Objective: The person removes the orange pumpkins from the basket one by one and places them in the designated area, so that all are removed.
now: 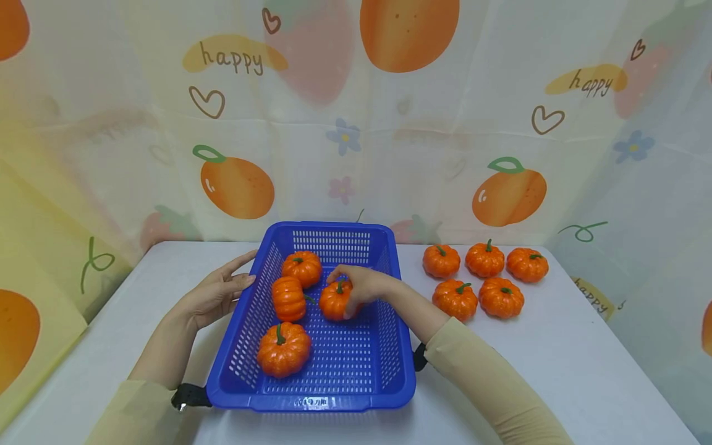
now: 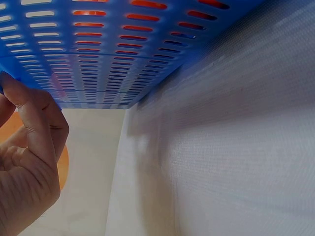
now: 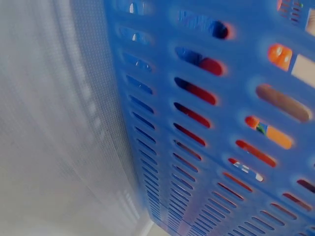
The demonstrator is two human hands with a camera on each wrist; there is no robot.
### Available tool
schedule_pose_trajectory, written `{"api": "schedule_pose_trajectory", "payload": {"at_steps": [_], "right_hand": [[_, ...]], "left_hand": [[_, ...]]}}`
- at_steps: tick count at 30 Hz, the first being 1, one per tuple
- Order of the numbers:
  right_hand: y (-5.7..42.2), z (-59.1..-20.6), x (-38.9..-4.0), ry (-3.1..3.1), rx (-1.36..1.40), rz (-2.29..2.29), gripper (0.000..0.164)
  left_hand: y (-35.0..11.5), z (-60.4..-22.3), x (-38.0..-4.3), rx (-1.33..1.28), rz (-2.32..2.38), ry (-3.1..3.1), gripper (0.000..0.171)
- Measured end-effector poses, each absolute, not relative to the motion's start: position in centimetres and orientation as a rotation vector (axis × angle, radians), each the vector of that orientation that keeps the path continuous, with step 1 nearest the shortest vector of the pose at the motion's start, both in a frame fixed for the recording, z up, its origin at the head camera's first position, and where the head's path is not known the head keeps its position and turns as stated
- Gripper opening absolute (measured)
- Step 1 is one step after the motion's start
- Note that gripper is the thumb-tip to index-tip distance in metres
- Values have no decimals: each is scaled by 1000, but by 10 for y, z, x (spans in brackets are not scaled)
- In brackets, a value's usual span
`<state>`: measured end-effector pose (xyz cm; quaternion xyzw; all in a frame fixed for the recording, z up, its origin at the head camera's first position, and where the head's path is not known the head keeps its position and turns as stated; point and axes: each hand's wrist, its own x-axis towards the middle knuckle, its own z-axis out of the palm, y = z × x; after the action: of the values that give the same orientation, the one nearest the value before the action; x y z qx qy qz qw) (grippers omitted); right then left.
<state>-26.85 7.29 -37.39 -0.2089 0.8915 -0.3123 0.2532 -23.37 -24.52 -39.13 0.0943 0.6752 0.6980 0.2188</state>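
A blue plastic basket point(image 1: 311, 403) with slotted walls stands in front of me, several small orange pumpkins inside it. My right hand point(image 1: 367, 287) reaches over the basket's right rim and grips one pumpkin point(image 1: 334, 301), fingers at its far side and thumb at its near side. To the left of that pumpkin lie an upright pumpkin point(image 1: 302, 268), one tipped on its side point(image 1: 288, 299) and another nearer the front point(image 1: 283, 350). My left hand point(image 1: 214, 296) rests against the basket's left rim from outside, fingers loosely extended. Only the basket's slotted wall point(image 3: 236, 147) shows in the right wrist view.
Several more pumpkins stand in two rows on the white table point(image 1: 556, 346), right of the basket, including one near its wall point(image 1: 455, 300). A printed curtain point(image 1: 345, 161) hangs behind the table. Black wrist straps point(image 1: 191, 395) sit beside the basket's sides.
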Motion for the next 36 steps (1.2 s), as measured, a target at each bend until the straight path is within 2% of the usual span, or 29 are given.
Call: {"api": "schedule_pose_trajectory", "payload": {"at_steps": [16,36], "right_hand": [[75,-374,-268,2458,-611,-984,68],[86,-365,-271,2254,-518,-1593,75]], "left_hand": [[-247,-394,-234,251,1935,1862,75],[-245,-391,-234,274,1931,1873,74]]}}
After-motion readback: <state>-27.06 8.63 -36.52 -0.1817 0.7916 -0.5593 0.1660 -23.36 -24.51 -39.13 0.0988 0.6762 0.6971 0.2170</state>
